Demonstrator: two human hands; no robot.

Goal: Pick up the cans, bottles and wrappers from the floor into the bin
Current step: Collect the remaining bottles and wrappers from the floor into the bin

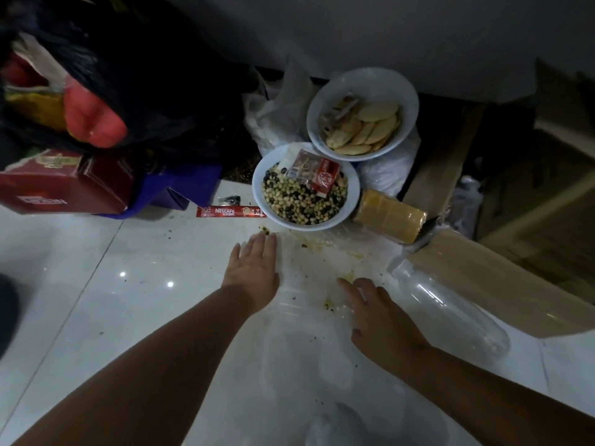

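Observation:
My left hand point(254, 268) reaches forward flat and empty, its fingertips just short of a white bowl of beans point(351, 191). My right hand point(376, 313) hovers lower, fingers spread, holding nothing. Between the two hands lies a faint clear plastic bottle point(299, 342) on the white floor tiles. A second clear bottle point(450, 313) lies to the right of my right hand. A red Nescafe sachet point(230, 211) and a small dark wrapper point(229, 199) lie left of the bowl. A red KitKat wrapper point(325, 175) rests on the beans. A black bin bag point(145, 75) hangs open at upper left.
A second white bowl point(322, 91) holds biscuits behind the first. A wrapped cracker pack point(389, 217) lies by flattened cardboard point(499, 284) at right. A red box point(64, 191) and a white plastic bag point(277, 114) sit by the wall. Crumbs and yellow stains spot the floor.

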